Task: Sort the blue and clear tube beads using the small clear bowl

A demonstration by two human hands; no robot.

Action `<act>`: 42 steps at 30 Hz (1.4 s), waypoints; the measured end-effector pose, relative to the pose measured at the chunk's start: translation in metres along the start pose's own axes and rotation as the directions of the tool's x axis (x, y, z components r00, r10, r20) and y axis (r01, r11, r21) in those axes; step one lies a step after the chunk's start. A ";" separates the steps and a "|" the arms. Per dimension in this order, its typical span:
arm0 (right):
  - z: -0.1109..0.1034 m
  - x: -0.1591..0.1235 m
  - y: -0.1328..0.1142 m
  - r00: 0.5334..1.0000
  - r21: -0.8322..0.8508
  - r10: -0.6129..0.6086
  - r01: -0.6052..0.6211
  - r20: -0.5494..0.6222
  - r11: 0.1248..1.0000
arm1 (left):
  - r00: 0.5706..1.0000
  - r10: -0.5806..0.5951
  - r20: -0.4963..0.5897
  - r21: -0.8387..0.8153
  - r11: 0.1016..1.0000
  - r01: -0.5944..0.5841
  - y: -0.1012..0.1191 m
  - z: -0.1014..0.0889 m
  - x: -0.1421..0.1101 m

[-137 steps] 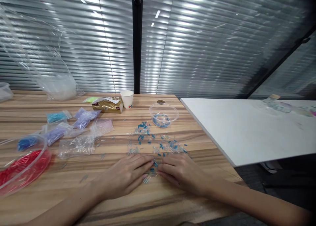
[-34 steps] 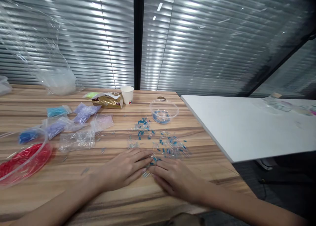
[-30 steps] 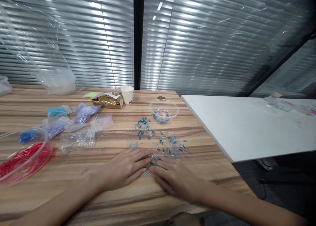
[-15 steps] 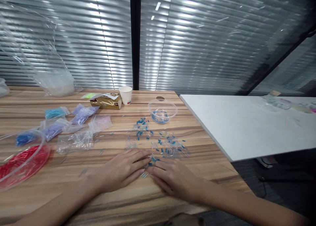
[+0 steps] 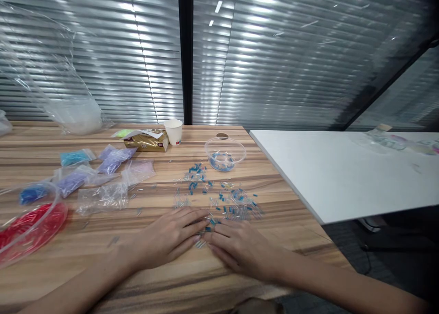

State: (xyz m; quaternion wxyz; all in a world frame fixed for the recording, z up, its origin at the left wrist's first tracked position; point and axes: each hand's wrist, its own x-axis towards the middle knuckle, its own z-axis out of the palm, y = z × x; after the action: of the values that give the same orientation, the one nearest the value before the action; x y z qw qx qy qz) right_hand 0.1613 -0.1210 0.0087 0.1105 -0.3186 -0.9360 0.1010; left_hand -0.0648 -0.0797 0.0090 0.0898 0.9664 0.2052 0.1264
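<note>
Blue and clear tube beads (image 5: 236, 209) lie loose in patches on the wooden table. My left hand (image 5: 174, 231) rests palm down at the near end of them, its fingers stretched out and slightly apart. Opposite it, my right hand (image 5: 236, 243) has its fingers bent and drawn together, the tips down among a few beads. Whatever those fingertips hold, if anything, is hidden. Between the two hands lie blue beads (image 5: 211, 222) and clear ones. Beyond the patches stands a clear round bowl (image 5: 225, 154) with blue beads at its bottom.
At left are a clear tub of red beads (image 5: 37, 227) and several small bags, including a purple bag (image 5: 116, 161) and a turquoise bag (image 5: 76, 157). A gold packet (image 5: 146, 141) and a paper cup (image 5: 173, 132) stand behind. A white table (image 5: 343, 177) adjoins at right.
Since the oldest frame, my right hand has come closer to my left, and more beads show in the right-hand patch. Over the last second both hands stay nearly still; the view shifts slightly.
</note>
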 end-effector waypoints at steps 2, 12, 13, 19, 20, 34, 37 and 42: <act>0.001 0.000 0.001 1.000 0.004 -0.005 0.005 -0.008 1.000 | 1.000 -0.001 0.008 0.006 1.000 0.001 0.000 0.000 0.000; 0.002 -0.001 0.001 1.000 -0.004 -0.008 0.007 -0.011 1.000 | 1.000 0.005 0.025 0.018 1.000 -0.005 0.001 -0.002 0.001; 0.003 -0.001 0.002 1.000 -0.005 -0.008 0.007 -0.013 1.000 | 1.000 0.005 0.026 0.020 1.000 -0.005 0.000 -0.001 0.001; 0.003 -0.002 0.002 1.000 -0.017 -0.002 0.001 -0.010 1.000 | 1.000 0.007 0.025 0.023 1.000 -0.007 -0.001 0.002 0.000; 0.002 -0.001 0.002 1.000 -0.018 -0.002 0.002 -0.008 1.000 | 1.000 0.008 0.023 0.024 1.000 -0.009 -0.001 0.002 0.000; 0.006 -0.001 0.003 1.000 -0.023 -0.006 0.006 -0.020 1.000 | 0.999 0.012 0.037 0.050 0.999 -0.014 -0.001 0.000 0.001; 0.006 -0.001 0.002 1.000 -0.017 -0.006 0.006 -0.026 1.000 | 0.998 0.003 0.055 0.053 0.999 -0.006 0.000 -0.001 0.002; 0.006 -0.002 0.002 0.999 0.016 -0.001 0.001 -0.033 1.000 | 0.998 0.003 0.065 0.057 0.998 -0.007 -0.001 0.001 0.002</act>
State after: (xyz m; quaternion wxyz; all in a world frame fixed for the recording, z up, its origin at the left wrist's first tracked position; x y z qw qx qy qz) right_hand 0.1620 -0.1212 0.0020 0.1288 -0.3188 -0.9333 0.1033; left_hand -0.0634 -0.0781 0.0085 0.0683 0.9726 0.2035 0.0890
